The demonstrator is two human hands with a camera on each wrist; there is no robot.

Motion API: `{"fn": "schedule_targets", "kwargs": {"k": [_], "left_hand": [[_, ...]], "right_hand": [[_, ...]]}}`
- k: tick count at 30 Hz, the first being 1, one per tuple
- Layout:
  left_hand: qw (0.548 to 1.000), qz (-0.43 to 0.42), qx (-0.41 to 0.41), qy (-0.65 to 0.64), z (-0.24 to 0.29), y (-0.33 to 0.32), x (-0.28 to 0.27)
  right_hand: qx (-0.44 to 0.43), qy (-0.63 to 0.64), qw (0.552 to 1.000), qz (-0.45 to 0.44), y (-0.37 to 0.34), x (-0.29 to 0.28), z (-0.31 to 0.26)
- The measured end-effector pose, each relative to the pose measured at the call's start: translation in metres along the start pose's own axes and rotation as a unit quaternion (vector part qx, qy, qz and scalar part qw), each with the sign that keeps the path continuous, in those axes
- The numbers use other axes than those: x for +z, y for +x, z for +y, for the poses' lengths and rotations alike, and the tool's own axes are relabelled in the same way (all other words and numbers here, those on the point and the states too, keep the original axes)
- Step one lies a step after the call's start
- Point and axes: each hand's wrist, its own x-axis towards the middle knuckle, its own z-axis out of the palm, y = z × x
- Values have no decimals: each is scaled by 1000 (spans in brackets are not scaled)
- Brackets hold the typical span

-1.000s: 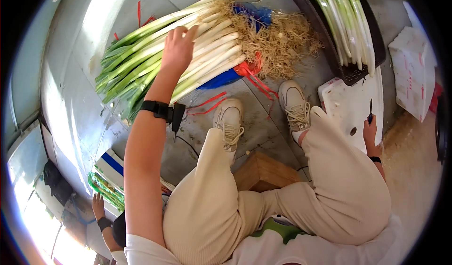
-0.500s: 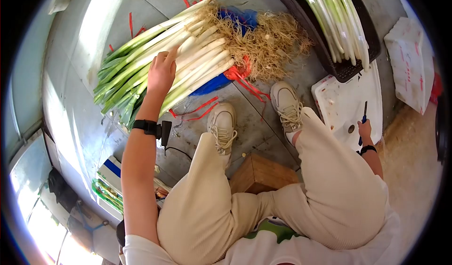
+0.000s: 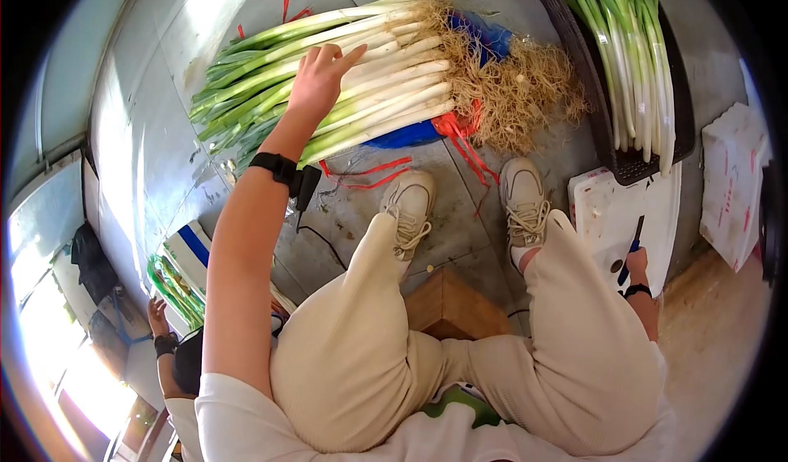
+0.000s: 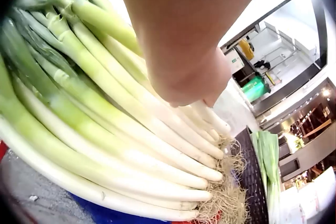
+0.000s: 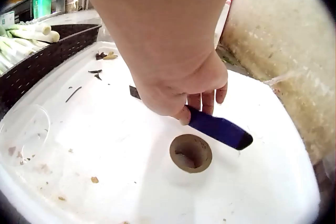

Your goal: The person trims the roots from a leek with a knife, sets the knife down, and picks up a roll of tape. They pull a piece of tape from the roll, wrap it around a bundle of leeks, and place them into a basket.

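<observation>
The leeks [image 3: 406,75] lie beneath the left hand [image 3: 316,89], the nearer one, running crosswise with roots [image 3: 525,93] to the right. One finger extends, but hidden fingertips mean I cannot tell its hold; well apart, the right hand [image 3: 637,263] grips a knife [image 5: 218,128], blade partly behind the wrist.

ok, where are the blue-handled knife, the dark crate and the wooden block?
Blue-handled knife [image 5: 219,129]: right wrist view, on the blue handle.
Dark crate [image 3: 636,171]: head view, on the end nearest the white lid.
Wooden block [image 3: 472,308]: head view, on its right-hand face.
</observation>
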Motion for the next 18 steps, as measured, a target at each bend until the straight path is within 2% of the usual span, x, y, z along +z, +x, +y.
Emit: {"fn": "schedule_targets", "kwargs": {"k": [5, 7, 8, 10, 12, 18], "left_hand": [[999, -22, 11, 40, -5, 0, 10], [999, -19, -8, 49, -5, 3, 6], [998, -16, -27, 59, -4, 5, 3], [998, -17, -44, 47, -11, 4, 3], [996, -48, -67, 14, -18, 3, 7], [995, -82, -51, -27, -29, 4, 6]], "right_hand": [[-8, -2, 1000, 20, -5, 6, -1], [64, 24, 997, 28, -17, -1, -14], [68, 23, 997, 29, -25, -2, -19], [-2, 31, 999, 20, -35, -1, -18], [-31, 38, 999, 21, -44, 8, -14], [-39, 164, 983, 67, -66, 35, 0]]}}
